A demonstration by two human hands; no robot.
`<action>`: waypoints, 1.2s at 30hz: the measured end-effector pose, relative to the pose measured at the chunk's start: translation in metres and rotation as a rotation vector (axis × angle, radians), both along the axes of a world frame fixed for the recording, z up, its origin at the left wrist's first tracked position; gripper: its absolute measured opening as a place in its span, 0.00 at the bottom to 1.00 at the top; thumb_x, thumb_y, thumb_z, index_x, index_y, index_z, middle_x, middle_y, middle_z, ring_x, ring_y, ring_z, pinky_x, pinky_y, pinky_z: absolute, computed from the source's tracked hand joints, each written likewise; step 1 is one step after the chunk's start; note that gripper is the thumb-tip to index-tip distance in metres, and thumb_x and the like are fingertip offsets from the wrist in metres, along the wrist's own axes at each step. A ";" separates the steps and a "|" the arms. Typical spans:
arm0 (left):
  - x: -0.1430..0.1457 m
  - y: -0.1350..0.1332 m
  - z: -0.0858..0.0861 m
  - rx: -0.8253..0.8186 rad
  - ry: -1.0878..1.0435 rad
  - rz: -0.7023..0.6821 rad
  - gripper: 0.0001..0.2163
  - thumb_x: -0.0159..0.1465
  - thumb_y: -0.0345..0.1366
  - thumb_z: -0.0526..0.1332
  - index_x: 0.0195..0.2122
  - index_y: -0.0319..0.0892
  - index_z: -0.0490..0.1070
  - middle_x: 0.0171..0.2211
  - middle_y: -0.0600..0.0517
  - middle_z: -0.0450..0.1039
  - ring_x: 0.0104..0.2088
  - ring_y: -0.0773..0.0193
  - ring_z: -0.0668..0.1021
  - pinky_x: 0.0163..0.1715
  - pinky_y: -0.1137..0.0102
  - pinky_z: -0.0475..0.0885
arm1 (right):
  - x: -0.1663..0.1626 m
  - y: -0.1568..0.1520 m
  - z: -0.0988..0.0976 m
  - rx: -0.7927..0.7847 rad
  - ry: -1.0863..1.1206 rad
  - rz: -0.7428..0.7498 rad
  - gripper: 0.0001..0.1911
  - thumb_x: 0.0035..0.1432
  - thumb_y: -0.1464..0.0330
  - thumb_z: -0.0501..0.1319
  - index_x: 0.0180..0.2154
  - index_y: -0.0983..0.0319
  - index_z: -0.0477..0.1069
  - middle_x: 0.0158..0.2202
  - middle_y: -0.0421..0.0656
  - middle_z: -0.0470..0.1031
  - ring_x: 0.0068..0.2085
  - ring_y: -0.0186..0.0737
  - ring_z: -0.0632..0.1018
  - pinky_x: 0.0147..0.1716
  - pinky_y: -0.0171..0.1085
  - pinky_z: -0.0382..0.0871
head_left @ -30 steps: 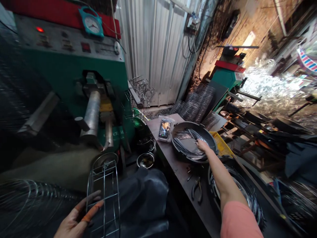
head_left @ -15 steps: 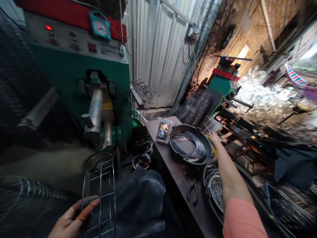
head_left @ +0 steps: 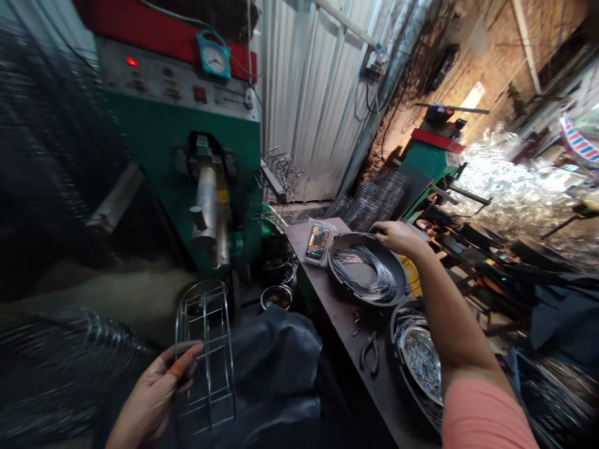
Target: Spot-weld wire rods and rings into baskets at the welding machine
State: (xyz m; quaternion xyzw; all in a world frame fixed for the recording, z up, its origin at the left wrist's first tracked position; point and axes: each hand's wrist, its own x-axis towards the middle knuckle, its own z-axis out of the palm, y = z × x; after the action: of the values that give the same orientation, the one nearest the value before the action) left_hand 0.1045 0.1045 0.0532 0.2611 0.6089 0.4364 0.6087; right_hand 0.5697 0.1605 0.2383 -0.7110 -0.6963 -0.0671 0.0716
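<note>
"Frame of wire [head_left: 207, 362], where is it?"
"In the left hand [head_left: 161, 380], pinched between thumb and fingers, over the dark cloth [head_left: 276, 349]."
"And the right hand [head_left: 395, 237]?"
"By the far rim of the black pan [head_left: 393, 268] on the bench [head_left: 346, 330]; whether it grips anything, I cannot tell. Grey wires [head_left: 381, 279] curl inside, and pliers [head_left: 369, 357] lie nearby"

The spot-welding machine [head_left: 145, 134] is green, and its top band [head_left: 159, 31] is red. The alarm clock [head_left: 215, 58] is turquoise with white face. The wire rack [head_left: 207, 362] is silvery, the sleeve [head_left: 486, 415] plain salmon pink. The striped cloth [head_left: 580, 143] shows red, white and blue.
</note>
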 end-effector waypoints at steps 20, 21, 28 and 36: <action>-0.016 0.058 0.015 0.260 -0.058 0.085 0.21 0.35 0.45 0.70 0.29 0.40 0.70 0.20 0.58 0.62 0.22 0.72 0.62 0.17 0.78 0.53 | -0.209 0.050 -0.180 0.164 1.050 0.399 0.12 0.51 0.58 0.58 0.30 0.60 0.71 0.31 0.43 0.74 0.36 0.42 0.73 0.39 0.39 0.66; -0.015 0.061 0.013 0.253 -0.069 0.085 0.21 0.35 0.45 0.70 0.29 0.40 0.70 0.20 0.57 0.62 0.21 0.72 0.62 0.17 0.79 0.53 | -0.212 0.054 -0.186 0.166 1.062 0.394 0.12 0.51 0.58 0.58 0.30 0.60 0.71 0.31 0.43 0.74 0.36 0.42 0.73 0.39 0.39 0.65; -0.011 0.083 0.008 0.228 -0.140 0.056 0.23 0.33 0.43 0.71 0.29 0.38 0.70 0.22 0.57 0.63 0.19 0.75 0.60 0.14 0.79 0.49 | -0.210 0.075 -0.204 0.191 1.055 0.376 0.11 0.53 0.59 0.58 0.31 0.59 0.72 0.32 0.43 0.73 0.37 0.41 0.73 0.40 0.40 0.64; -0.011 0.105 0.006 0.183 -0.224 0.082 0.22 0.31 0.39 0.73 0.27 0.37 0.69 0.23 0.56 0.63 0.18 0.76 0.60 0.12 0.81 0.47 | -0.200 0.092 -0.211 0.123 1.075 0.373 0.10 0.54 0.60 0.58 0.32 0.59 0.71 0.33 0.42 0.73 0.38 0.41 0.72 0.42 0.39 0.64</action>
State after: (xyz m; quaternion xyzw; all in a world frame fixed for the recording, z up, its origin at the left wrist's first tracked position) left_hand 0.0938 0.2094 0.0591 0.2401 0.5051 0.5409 0.6282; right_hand 0.3698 0.2526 0.0275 -0.5050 -0.6705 0.2772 0.4676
